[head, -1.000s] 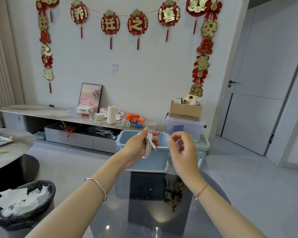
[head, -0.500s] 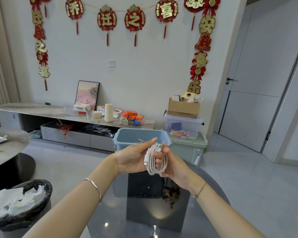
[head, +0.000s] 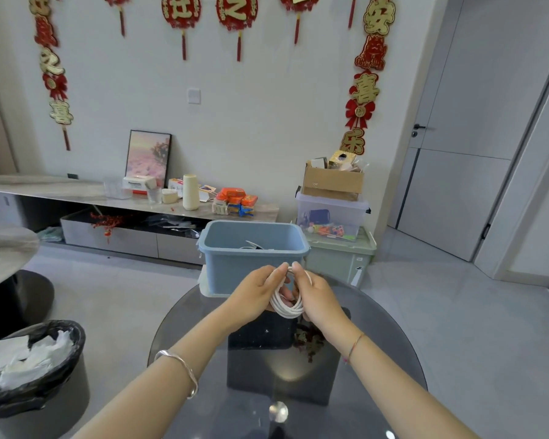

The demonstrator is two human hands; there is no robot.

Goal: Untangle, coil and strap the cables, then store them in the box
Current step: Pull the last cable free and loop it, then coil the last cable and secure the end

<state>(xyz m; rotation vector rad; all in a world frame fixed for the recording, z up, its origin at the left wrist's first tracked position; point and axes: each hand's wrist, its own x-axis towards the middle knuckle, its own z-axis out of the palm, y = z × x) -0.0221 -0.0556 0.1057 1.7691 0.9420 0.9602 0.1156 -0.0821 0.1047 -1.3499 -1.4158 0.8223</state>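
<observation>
- The left hand (head: pixel 254 296) and the right hand (head: pixel 319 301) hold one white cable (head: pixel 286 310) between them, above the far part of the round glass table (head: pixel 387 350).
- The cable is wound in a small coil of several loops. It hangs upright between the two palms and does not touch the table.
- Left hand: the fingers are curled around the left side of the coil, and the fingertips press on its top.
- Right hand: the fingers are curled around the right side, and one fingertip meets the left fingertips at the top of the coil, so both hands pinch it there.
- I cannot tell if a strap is on the coil.
- The blue box (head: pixel 235 267) stands open just behind the hands, at the far edge of the table; something white and dark lies inside, too small to name.
- A silver bangle (head: pixel 184 369) is on the left wrist.
- A black bin (head: pixel 76 337) with white paper stands on the floor at the left.
</observation>
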